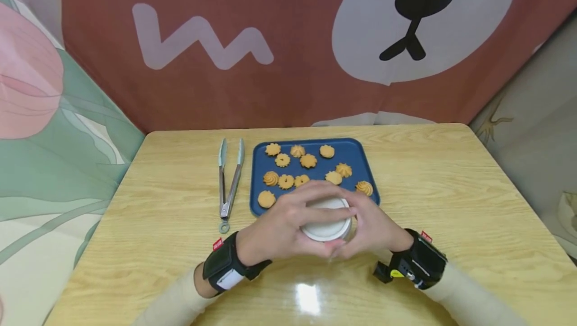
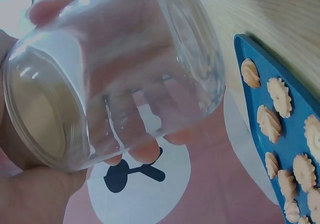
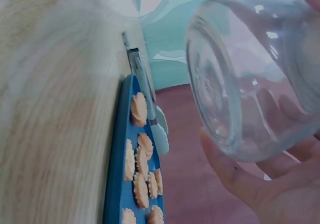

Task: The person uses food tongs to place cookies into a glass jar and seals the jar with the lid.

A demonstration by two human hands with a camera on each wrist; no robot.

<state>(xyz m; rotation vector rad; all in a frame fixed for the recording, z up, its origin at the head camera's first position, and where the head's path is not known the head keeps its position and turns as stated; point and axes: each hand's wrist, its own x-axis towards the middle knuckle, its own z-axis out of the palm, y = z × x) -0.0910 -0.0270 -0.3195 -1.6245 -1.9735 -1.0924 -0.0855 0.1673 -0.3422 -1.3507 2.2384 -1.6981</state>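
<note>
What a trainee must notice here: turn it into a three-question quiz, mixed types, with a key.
1. Multiple choice. What do the left grip and right grip hold together?
(a) a spoon
(b) a clear jar
(c) a mug

2. Fill in the blank. In the head view, the tongs lie on the table to the ____ of the blue tray.

3. True or false. The jar is full.

Key:
1. b
2. left
3. False: in the wrist views it looks empty; the visible cookies lie on the tray.
</note>
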